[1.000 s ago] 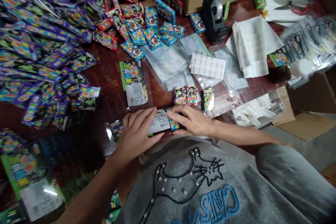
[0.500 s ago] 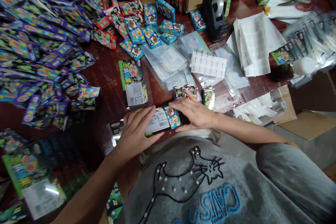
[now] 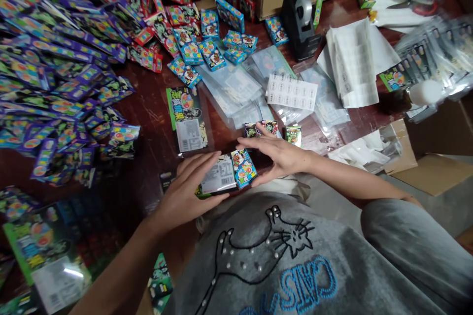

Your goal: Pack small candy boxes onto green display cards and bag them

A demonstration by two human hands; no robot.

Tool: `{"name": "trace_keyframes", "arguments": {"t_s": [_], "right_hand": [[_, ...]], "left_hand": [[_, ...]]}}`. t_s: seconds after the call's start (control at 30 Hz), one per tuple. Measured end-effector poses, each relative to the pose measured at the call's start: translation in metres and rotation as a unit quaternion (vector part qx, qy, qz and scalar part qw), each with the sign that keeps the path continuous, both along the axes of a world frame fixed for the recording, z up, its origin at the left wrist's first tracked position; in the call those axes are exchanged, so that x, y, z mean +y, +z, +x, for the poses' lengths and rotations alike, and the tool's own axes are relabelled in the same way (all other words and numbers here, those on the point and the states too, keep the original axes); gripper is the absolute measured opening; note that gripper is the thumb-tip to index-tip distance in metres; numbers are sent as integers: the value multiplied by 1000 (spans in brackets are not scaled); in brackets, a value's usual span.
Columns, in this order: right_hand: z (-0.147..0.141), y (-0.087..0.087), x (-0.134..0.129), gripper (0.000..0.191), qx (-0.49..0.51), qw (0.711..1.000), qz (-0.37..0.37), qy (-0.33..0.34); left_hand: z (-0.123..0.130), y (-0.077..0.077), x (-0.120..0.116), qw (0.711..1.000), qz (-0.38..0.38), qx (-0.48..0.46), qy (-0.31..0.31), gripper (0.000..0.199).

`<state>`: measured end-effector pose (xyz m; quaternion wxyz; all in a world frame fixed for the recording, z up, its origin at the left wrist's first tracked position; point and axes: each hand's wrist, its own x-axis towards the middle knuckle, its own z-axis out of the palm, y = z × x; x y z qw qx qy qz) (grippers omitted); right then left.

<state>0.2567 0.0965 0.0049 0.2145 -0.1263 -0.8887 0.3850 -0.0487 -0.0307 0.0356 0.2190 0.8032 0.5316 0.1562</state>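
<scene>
While your left hand [image 3: 190, 182] keeps its grasp on the pack [image 3: 219, 176], with fingers over the top and thumb along the near side, your right hand [image 3: 281, 155] has changed: a second ago its fingers lay over the blue box [image 3: 244, 169], and now they are spread and released. The box's printed face is in full view at the pack's right end; I judge that the left hand alone is steadying things. Whether your right thumb touches the box's edge, I cannot tell.

The pack sits close to your shirt [image 3: 277, 246], so you have little room on the near side. Beyond your right fingers stand the purple box [image 3: 252, 130], red box [image 3: 272, 127] and green box [image 3: 293, 136], which crowd a reach forward. The bagged card [image 3: 189, 119] lies past your left hand, and bare table [image 3: 151, 101] opens between it and the purple pile [image 3: 66, 64].
</scene>
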Motion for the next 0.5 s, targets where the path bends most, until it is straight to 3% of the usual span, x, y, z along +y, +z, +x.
{"name": "trace_keyframes", "arguments": {"t_s": [0.17,0.37,0.5], "right_hand": [[-11,-4,2,97,-2,1000,24,-6],[2,0,21,97,26,998,51,-39],[11,8,23,98,37,990,74,-111]], "left_hand": [[7,-8,-3,998,49,34,28,90],[-3,-22,-4,993,-41,104,38,93],[8,-13,-6,979,-80,117,146,93]]}}
